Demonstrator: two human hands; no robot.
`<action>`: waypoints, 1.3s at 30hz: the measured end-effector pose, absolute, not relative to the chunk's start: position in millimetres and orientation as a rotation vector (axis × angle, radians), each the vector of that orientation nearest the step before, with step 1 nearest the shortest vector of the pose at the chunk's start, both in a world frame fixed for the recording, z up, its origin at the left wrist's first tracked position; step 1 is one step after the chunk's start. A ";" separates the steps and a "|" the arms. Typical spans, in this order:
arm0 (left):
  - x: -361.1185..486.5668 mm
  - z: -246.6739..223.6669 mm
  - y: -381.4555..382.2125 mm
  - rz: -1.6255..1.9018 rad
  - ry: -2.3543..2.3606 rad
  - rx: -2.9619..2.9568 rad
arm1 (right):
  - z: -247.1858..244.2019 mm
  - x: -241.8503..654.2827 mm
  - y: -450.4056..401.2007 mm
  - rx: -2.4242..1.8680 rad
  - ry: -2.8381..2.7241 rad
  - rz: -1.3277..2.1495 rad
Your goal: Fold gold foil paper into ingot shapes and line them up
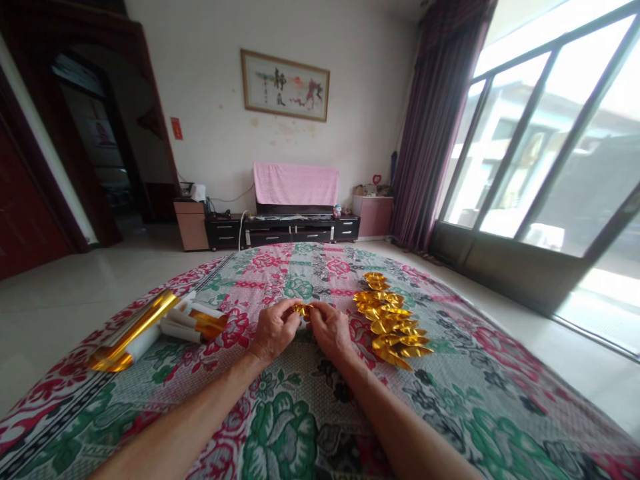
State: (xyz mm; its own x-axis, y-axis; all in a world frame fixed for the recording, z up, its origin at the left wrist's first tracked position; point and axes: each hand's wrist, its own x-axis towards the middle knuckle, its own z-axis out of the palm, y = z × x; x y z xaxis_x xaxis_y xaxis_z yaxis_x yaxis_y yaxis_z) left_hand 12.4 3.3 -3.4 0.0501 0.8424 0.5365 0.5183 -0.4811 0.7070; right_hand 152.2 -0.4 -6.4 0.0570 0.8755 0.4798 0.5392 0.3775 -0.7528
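Between my two hands is a small piece of folded gold foil paper [303,309], pinched at both ends above the cloth. My left hand [277,328] grips its left end with thumb and fingers. On the other end, the fingers of my right hand [329,328] are closed. Much of the piece is hidden by my fingers. To the right, several folded gold foil paper shapes [390,320] lie in a row, with curved, pointed ends. Loosely rolled gold foil sheets [145,328] with white backs rest on the left.
A flowered cloth [283,433] in red, green and grey covers the surface before me. Beyond stands a low black cabinet [290,231] with a pink cloth [296,183] over something on it. Glass windows [540,147] and a purple curtain [425,133] are on the right.
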 end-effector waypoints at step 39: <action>10.9 2.5 6.6 1.450 1.259 1.650 | 2.0 153.3 -0.6 -1.146 -1.253 0.779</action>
